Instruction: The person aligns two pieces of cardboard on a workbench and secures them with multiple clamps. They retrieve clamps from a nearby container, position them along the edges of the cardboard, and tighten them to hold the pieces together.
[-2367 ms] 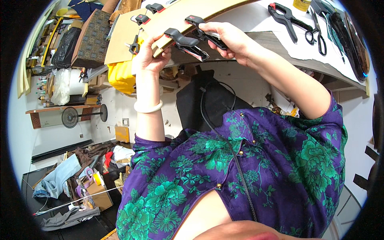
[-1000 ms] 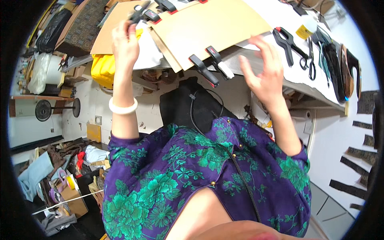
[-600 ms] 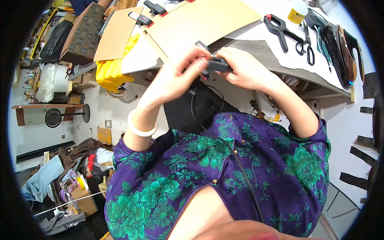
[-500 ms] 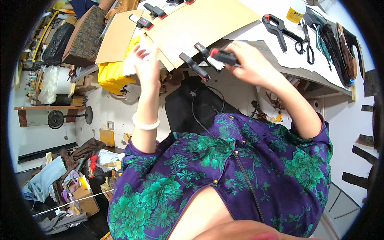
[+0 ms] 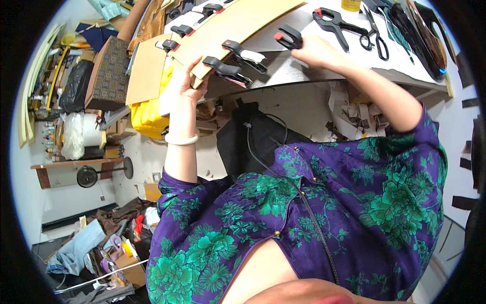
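Cluttered workshop all round, with a white worktable [image 5: 324,38] up top. Lying along its near edge is a long tan cardboard sheet stack [image 5: 238,23], and several black spring clamps with red tips already bite it: one [image 5: 226,71] and another [image 5: 244,52] at the near edge, more toward the far left corner. Left hand [image 5: 188,81] grips the stack's edge from below, fingers curled round it. Right hand [image 5: 316,50] is closed on another black spring clamp [image 5: 288,38] at the table edge. Looks well underway, that clamp not seated yet. Spare clamp [image 5: 334,21] and black scissors [image 5: 374,33] lie farther back. Stack's far end is cut off; can't see the right fingertips.
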Demonstrator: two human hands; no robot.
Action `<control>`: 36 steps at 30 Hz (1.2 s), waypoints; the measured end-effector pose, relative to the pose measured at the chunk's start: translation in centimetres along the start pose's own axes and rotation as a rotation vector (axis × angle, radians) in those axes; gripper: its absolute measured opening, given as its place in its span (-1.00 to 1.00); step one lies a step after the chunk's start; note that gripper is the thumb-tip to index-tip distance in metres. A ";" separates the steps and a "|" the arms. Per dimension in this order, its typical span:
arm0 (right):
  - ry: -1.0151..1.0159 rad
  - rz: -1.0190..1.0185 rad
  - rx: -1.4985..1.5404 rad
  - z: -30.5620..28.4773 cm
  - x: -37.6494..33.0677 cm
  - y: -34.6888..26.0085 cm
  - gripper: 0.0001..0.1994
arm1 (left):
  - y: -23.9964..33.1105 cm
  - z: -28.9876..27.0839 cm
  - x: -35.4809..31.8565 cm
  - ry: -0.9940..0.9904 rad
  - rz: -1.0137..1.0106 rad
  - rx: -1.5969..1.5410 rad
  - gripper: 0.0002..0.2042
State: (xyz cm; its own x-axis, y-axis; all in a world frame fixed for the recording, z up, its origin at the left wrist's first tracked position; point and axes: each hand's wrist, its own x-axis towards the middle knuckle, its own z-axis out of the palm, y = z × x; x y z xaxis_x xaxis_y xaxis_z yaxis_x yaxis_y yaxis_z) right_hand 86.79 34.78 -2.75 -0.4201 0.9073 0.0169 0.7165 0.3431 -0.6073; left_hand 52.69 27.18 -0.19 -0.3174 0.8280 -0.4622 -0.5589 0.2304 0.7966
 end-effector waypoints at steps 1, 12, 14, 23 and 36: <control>0.009 -0.004 0.033 0.1 1.0 -0.7 -0.64 | 0.9 -0.5 0.4 0.019 0.012 -0.003 -0.72; -0.211 0.131 0.121 -1.7 6.0 -5.1 -0.87 | 2.2 -0.6 1.8 0.020 -0.084 -0.081 -0.70; -0.255 0.131 0.098 -2.1 6.1 -5.0 -0.89 | 2.5 -0.3 1.9 0.044 -0.079 -0.055 -0.70; -0.358 0.140 0.138 -1.6 7.9 -4.4 -0.82 | 2.9 -1.6 1.9 0.052 -0.080 -0.035 -0.69; -0.259 0.131 0.276 -3.2 8.2 -2.3 -0.76 | 3.0 0.3 1.2 0.075 -0.106 -0.085 -0.71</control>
State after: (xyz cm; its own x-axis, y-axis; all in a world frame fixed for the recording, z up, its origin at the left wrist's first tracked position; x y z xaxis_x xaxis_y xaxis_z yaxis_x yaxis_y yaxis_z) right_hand 83.49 42.23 1.27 -0.4866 0.8359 -0.2540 0.6114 0.1182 -0.7825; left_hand 50.88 28.98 1.74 -0.3084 0.7600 -0.5721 -0.6536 0.2677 0.7079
